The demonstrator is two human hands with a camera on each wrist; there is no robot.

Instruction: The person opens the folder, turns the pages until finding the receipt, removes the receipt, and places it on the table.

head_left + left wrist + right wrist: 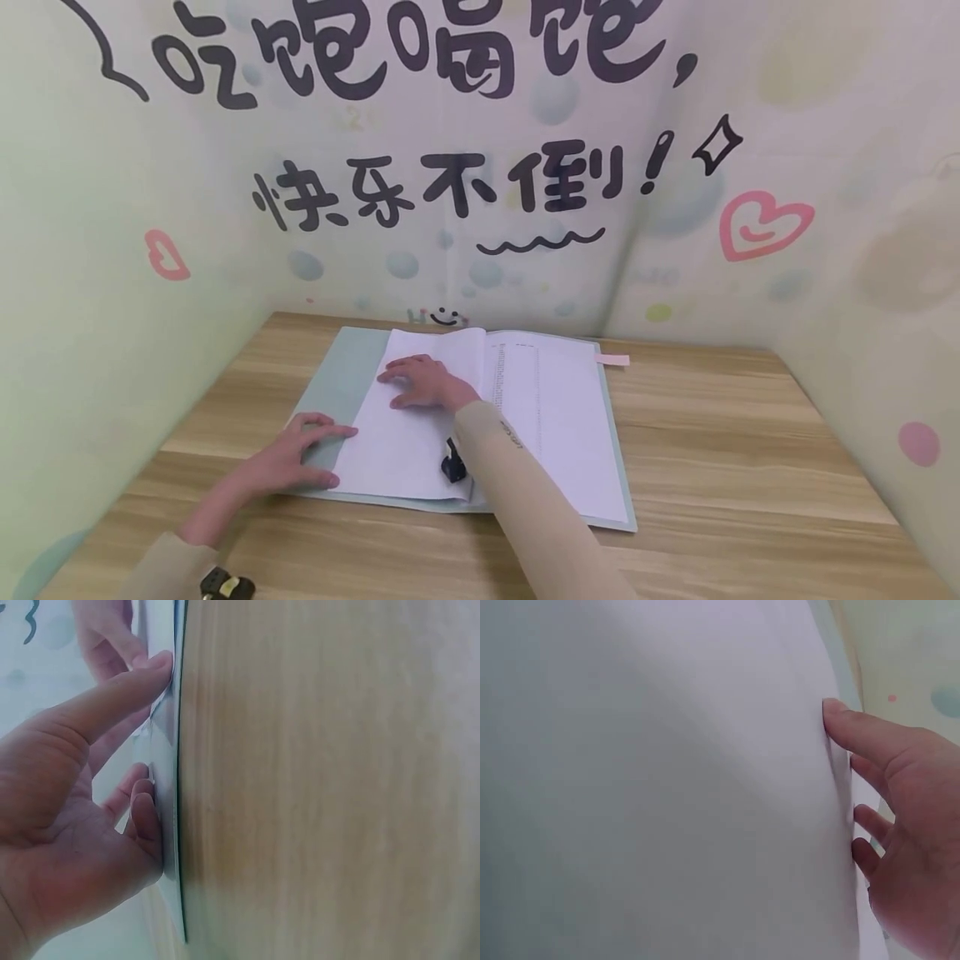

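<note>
Pale-blue folder (348, 367) spread at lower centre, tabletop (750, 433) room widest at right, spine running up-frame, long axis left-right, left hand (288, 454) and right hand (423, 383) on its left half, fingers loosely spread

Left fingers (334, 432) spread; right fingers (405, 368) farther forward

Desk booth, small; whether housed in a home, an office or a studio cannot be told. Bench (750, 467), wood-grain top: closed in beyond its rear, left and right edges by pale wall coverings (82, 333) printed with coloured dots. Above the rear edge, large black Chinese lettering (457, 182) is displayed; a pink heart (765, 225) is set above the right rear corner. Desk use is shown by an open folder (332, 379) holding a printed sheet (573, 417).
</note>
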